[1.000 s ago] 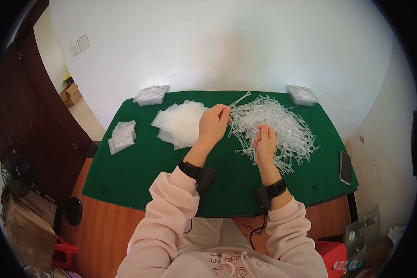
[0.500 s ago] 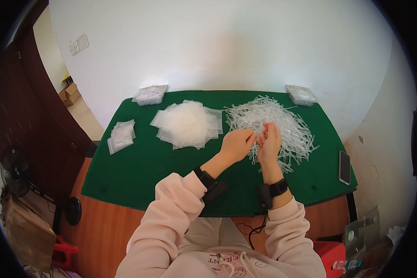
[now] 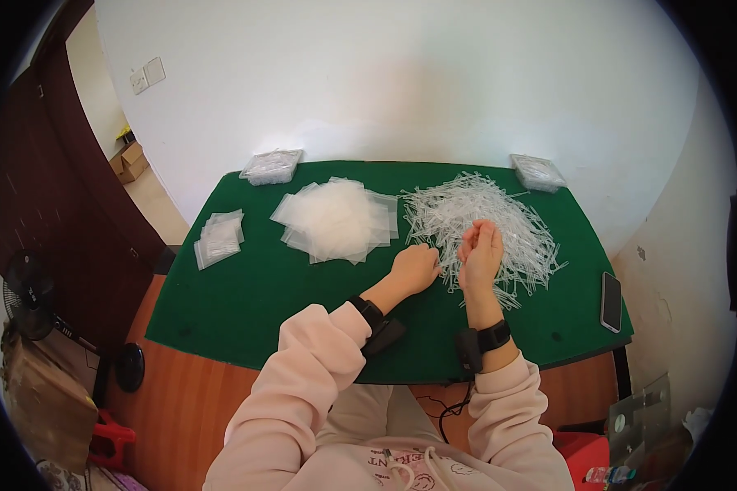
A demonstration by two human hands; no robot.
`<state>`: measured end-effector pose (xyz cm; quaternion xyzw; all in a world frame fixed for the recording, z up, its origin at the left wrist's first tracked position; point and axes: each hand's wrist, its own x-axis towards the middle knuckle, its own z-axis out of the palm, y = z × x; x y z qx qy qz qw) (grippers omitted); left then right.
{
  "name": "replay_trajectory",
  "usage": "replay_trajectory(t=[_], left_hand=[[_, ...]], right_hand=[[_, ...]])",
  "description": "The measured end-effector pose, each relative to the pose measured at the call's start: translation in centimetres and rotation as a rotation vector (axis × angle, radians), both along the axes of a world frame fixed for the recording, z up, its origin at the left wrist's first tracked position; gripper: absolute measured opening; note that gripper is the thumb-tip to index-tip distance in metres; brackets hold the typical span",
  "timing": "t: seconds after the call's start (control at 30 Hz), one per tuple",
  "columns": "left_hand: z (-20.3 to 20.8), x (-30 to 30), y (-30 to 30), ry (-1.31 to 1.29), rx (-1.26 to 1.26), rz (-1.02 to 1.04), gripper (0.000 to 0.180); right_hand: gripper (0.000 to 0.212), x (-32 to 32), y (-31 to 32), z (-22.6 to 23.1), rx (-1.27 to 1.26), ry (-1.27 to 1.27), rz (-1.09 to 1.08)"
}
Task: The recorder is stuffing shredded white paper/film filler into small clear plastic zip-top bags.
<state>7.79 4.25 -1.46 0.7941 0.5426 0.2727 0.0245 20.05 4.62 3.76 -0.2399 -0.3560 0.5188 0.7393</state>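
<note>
A loose heap of thin clear plastic sticks (image 3: 520, 237), some with small looped ends, spreads over the right half of the green table. My right hand (image 3: 481, 255) is over the front of this heap, fingers curled in and closed; whatever they hold is too small to make out. At the heap's left front edge is my left hand (image 3: 416, 268), back upward and fingers bent down, their tips mostly hidden. To its left lies a fanned pile of translucent flat plastic bags (image 3: 336, 221). A few bags with sticks inside (image 3: 220, 240) lie overlapped at the far left.
Clear plastic boxes stand at the back edge, a left box (image 3: 271, 167) and a right box (image 3: 538, 173). A phone (image 3: 611, 301) lies by the right edge of the green table (image 3: 246, 319). A black fan (image 3: 29, 295) stands left, beyond the table.
My left hand has drawn back toward me and a little away from my right hand. The right hand stays nearly in place over the sticks. The whole view has shifted slightly.
</note>
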Motion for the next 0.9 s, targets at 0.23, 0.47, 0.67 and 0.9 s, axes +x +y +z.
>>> replay_trajectory(t=[0.23, 0.47, 0.67, 0.9], left_hand=[[1.1, -0.2, 0.2, -0.037, -0.057, -0.026, 0.012], [2.9, -1.8, 0.4, -0.100, -0.072, -0.018, 0.011], [3.5, -3.5, 0.9, -0.169, -0.098, 0.030, 0.013], [4.5, -3.4, 0.5, -0.082, -0.029, -0.052, 0.012]], right_hand=[[0.021, 0.4, 0.5, -0.8, 0.024, -0.107, 0.041], [0.018, -0.5, 0.9, -1.2, 0.047, -0.137, -0.014], [0.016, -0.2, 0.2, -0.7, -0.002, -0.122, 0.113], [0.015, -0.1, 0.7, -1.4, -0.006, -0.131, 0.073]])
